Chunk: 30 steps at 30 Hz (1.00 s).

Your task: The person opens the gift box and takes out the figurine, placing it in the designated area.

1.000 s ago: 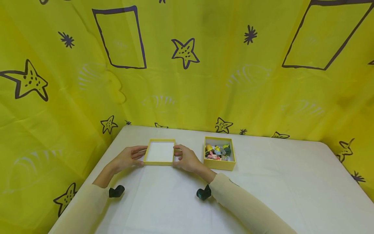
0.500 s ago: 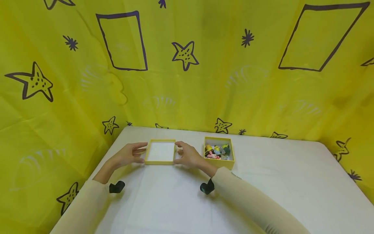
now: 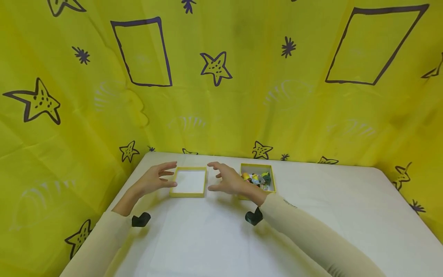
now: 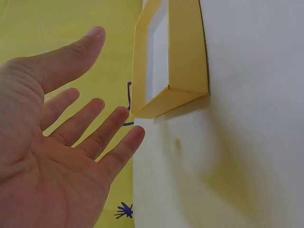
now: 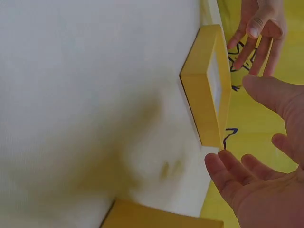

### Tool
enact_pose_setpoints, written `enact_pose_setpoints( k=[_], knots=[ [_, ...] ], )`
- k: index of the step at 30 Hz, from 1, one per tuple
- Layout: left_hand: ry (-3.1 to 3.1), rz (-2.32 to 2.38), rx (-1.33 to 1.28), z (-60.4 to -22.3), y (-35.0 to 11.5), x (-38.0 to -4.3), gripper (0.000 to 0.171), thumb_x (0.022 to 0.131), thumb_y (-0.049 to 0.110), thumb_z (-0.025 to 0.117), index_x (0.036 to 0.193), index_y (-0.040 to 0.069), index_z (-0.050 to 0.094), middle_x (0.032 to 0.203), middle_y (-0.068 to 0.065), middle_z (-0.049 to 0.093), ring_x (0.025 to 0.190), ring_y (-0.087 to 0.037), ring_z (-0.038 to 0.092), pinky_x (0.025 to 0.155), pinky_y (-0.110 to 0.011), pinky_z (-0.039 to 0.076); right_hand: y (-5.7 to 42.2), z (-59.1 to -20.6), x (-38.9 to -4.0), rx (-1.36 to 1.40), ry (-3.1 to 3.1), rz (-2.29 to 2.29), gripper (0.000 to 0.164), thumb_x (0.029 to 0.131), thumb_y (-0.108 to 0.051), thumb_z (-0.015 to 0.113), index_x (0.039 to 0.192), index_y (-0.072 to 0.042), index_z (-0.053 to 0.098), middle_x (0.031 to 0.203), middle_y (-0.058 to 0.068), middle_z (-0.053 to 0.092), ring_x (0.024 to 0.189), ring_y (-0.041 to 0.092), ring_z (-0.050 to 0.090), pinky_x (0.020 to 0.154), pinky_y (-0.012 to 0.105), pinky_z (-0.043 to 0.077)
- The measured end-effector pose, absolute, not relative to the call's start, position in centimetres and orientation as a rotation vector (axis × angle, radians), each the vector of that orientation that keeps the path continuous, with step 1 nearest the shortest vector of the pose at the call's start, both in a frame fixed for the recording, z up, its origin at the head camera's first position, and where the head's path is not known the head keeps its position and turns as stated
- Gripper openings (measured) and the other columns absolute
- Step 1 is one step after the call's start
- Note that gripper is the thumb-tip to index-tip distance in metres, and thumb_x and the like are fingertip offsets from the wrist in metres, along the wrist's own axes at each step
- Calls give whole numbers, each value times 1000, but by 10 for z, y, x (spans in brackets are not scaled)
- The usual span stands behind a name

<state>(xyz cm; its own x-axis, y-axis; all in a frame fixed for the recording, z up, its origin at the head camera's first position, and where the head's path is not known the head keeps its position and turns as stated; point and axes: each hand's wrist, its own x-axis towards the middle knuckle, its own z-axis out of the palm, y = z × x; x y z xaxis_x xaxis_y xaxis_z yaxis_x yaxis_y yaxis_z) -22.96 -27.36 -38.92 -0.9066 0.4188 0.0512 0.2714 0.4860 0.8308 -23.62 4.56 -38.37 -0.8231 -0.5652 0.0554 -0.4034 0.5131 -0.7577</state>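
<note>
Left hand (image 3: 153, 180) and right hand (image 3: 229, 180) have risen, fingers spread, the yellow tray (image 3: 187, 195) between.

A shallow yellow box (image 3: 188, 182), white inside, lies flat, open side up, on the table (image 3: 204, 242).

Free room above the shallow tray (image 3: 189, 181); on its right, the figurine box (image 3: 256, 168) as obstacle.

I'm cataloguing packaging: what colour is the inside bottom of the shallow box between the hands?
The inside bottom is white; the head view shows it best.
</note>
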Motion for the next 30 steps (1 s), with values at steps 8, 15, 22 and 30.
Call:
enact_pose_setpoints(
  k=[8, 15, 22, 30],
  knots=[
    [2582, 1421, 612, -391, -266, -230, 79, 89, 8, 81, 155, -1, 39, 157, -28, 38, 135, -49, 49, 99, -45, 56, 57, -377, -240, -852, 2573, -1195, 78, 88, -16, 83, 155, -13, 42, 154, 18, 46, 127, 39, 58, 99, 46, 56],
    [2596, 1443, 596, -392, -256, -230, 80, 88, 9, 82, 156, 5, 40, 156, -25, 42, 134, -45, 52, 102, -53, 53, 68, -374, -241, -935, 2589, -1161, 75, 92, -16, 80, 156, -11, 41, 155, 16, 45, 128, 40, 57, 101, 48, 54],
    [2590, 1496, 570, -395, -241, -226, 82, 89, 14, 82, 158, 9, 38, 154, -26, 44, 130, -44, 55, 100, -51, 55, 85, -372, -242, -1122, 2705, -1090, 68, 92, -17, 79, 152, -9, 47, 150, 14, 51, 118, 33, 61, 92, 47, 58],
    [2586, 1567, 570, -398, -217, -228, 83, 89, 14, 83, 158, 15, 39, 153, -26, 45, 128, -41, 58, 103, -50, 53, 110, -366, -245, -1220, 2810, -1018, 64, 90, -17, 81, 146, -6, 53, 144, 15, 56, 112, 31, 63, 87, 43, 58]
  ],
)
